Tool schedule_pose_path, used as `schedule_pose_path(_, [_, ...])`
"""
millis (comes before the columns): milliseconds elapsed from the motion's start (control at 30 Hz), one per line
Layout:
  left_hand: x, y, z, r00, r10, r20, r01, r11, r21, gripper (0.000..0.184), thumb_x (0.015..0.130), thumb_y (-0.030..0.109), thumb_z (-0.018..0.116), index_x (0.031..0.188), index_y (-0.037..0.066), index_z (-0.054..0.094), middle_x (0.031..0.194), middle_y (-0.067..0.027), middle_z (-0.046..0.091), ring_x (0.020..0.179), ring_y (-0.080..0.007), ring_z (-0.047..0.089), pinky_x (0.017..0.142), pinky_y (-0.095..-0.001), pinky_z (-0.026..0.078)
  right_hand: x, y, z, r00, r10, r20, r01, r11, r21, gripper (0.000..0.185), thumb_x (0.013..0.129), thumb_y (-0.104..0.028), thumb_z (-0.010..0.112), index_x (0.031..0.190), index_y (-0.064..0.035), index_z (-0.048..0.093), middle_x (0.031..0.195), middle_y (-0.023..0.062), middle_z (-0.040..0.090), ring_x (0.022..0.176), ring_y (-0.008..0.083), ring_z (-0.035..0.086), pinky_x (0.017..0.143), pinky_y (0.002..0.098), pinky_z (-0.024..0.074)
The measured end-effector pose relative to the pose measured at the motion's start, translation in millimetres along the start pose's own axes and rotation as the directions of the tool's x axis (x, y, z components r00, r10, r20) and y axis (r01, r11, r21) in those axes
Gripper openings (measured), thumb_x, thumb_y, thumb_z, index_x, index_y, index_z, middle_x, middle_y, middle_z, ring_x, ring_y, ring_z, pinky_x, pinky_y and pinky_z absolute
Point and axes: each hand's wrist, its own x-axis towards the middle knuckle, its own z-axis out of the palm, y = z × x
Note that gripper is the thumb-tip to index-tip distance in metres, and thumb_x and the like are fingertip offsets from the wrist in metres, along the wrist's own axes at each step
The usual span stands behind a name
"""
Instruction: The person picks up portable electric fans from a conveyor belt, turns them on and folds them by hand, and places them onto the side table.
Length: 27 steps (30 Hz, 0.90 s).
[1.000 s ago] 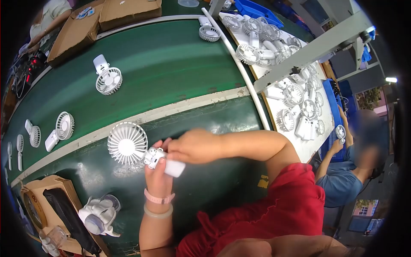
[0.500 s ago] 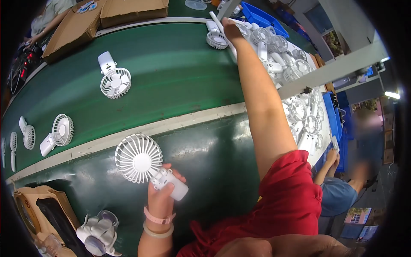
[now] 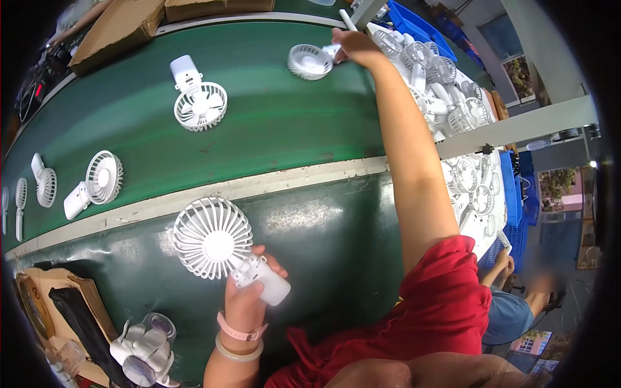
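Far fan (image 3: pixel 310 63) turned, right hand (image 3: pixel 359 48) pinching it; left hand (image 3: pixel 244 295) clasping white ribbed fan (image 3: pixel 218 246).

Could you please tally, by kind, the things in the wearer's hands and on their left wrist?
Fans: 2, one in the left hand, one in the right hand's fingers
Pink wristband: 1
Pale bangle: 1
Total: 4

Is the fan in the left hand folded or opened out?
Opened out: the round head extends beyond the handle in the left hand.
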Motion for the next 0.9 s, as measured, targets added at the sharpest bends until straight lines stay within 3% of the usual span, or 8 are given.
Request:
schedule_pose_path(67, [-1.1, 0.5, -1.8, 1.000, 0.010, 0.016, -0.009, 1.000, -0.025, 0.058, 0.070, 0.023, 0.068, 0.118, 0.002, 0.042, 0.092, -0.0128, 0.055, 0.087, -0.0251, 0.056, 0.077, -0.0370, 0.046, -0.6, -7.5, -9.1, 0.997, -0.063, 0.049, 0.071, 0.979, -0.192, 0.048, 0.088, -0.043, 0.040, 0.111, -0.0043, 0.056, 0.104, 0.0184, 0.061, 0.104, 0.0280, 0.055, 0.087, 0.0327, 0.0422])
schedule_pose_path(133, [-1.3, 2.2, -3.2, 0.997, 0.049, 0.057, -0.046, 0.997, -0.058, 0.061, 0.074, 0.027, 0.062, 0.124, 0.003, 0.037, 0.094, -0.0138, 0.052, 0.089, -0.0261, 0.056, 0.082, -0.0399, 0.046, -6.6, 1.9, 15.8, 0.991, -0.088, -0.105, 0.099, 0.989, 0.109, 0.060, 0.083, -0.047, 0.051, 0.124, -0.0034, 0.046, 0.120, 0.0177, 0.053, 0.112, 0.0250, 0.051, 0.092, 0.0315, 0.0392])
schedule_pose_path(300, [0.2, 4.3, -5.5, 0.990, 0.063, 0.127, -0.046, 0.990, -0.134, 0.065, 0.081, 0.037, 0.054, 0.133, 0.008, 0.028, 0.101, -0.0126, 0.051, 0.093, -0.0270, 0.055, 0.085, -0.0450, 0.044, -50.3, -20.6, 16.3, 0.849, -0.198, 0.489, 0.058, 0.956, 0.287, 0.084, 0.073, -0.051, 0.064, 0.135, -0.0037, 0.032, 0.136, 0.0180, 0.036, 0.123, 0.0277, 0.038, 0.101, 0.0319, 0.0306])
schedule_pose_path(367, [-0.4, 7.7, -4.7, 0.989, 0.058, 0.137, -0.042, 0.992, -0.116, 0.066, 0.081, 0.033, 0.054, 0.135, 0.008, 0.025, 0.104, -0.0127, 0.050, 0.095, -0.0269, 0.054, 0.085, -0.0455, 0.044, -74.5, -35.3, 25.3, 0.962, -0.134, 0.239, 0.151, 0.987, -0.053, 0.083, 0.067, -0.041, 0.071, 0.132, -0.0021, 0.036, 0.119, 0.0221, 0.050, 0.113, 0.0322, 0.048, 0.095, 0.0343, 0.0375])
schedule_pose_path(533, [-2.6, 11.3, -3.6, 0.985, 0.053, 0.162, -0.079, 0.984, 0.157, 0.056, 0.079, 0.005, 0.055, 0.129, 0.007, 0.029, 0.111, -0.0102, 0.046, 0.098, -0.0221, 0.051, 0.084, -0.0398, 0.046, -126.4, -60.3, 39.5, 0.998, -0.055, 0.009, 0.053, 0.987, 0.150, 0.072, 0.070, -0.027, 0.071, 0.128, 0.0012, 0.038, 0.112, 0.0214, 0.054, 0.105, 0.0316, 0.053, 0.091, 0.0351, 0.0402])
schedule_pose_path(633, [-2.4, 12.8, -1.2, 0.984, 0.151, 0.099, -0.179, 0.886, 0.428, 0.060, 0.072, -0.004, 0.061, 0.125, 0.006, 0.034, 0.102, -0.0077, 0.047, 0.092, -0.0185, 0.052, 0.078, -0.0381, 0.050, -190.7, -95.1, 23.1, 0.951, -0.120, 0.284, -0.247, 0.254, 0.935, 0.055, 0.083, -0.021, 0.060, 0.129, -0.0011, 0.038, 0.113, 0.0137, 0.054, 0.097, 0.0233, 0.055, 0.082, 0.0363, 0.0464])
schedule_pose_path(733, [-4.9, 15.4, 1.3, 0.970, 0.239, 0.054, -0.230, 0.811, 0.538, 0.053, 0.073, -0.007, 0.060, 0.119, 0.005, 0.035, 0.096, -0.0064, 0.048, 0.081, -0.0170, 0.054, 0.069, -0.0330, 0.053, -250.1, -110.9, 28.8, 0.910, -0.401, 0.103, -0.309, -0.490, 0.815, 0.044, 0.090, -0.028, 0.047, 0.127, -0.0055, 0.038, 0.114, 0.0133, 0.051, 0.092, 0.0251, 0.053, 0.078, 0.0408, 0.0473])
schedule_pose_path(900, [-3.2, 15.3, 2.4, 0.969, 0.227, 0.092, -0.245, 0.906, 0.344, 0.031, 0.089, 0.011, 0.049, 0.115, 0.004, 0.033, 0.097, -0.0099, 0.052, 0.081, -0.0171, 0.057, 0.066, -0.0329, 0.053, -304.2, -133.6, 41.6, 0.876, -0.481, 0.021, -0.394, -0.690, 0.607, 0.049, 0.092, -0.040, 0.038, 0.130, -0.0098, 0.033, 0.114, 0.0133, 0.047, 0.079, 0.0210, 0.045, 0.065, 0.0307, 0.0398])
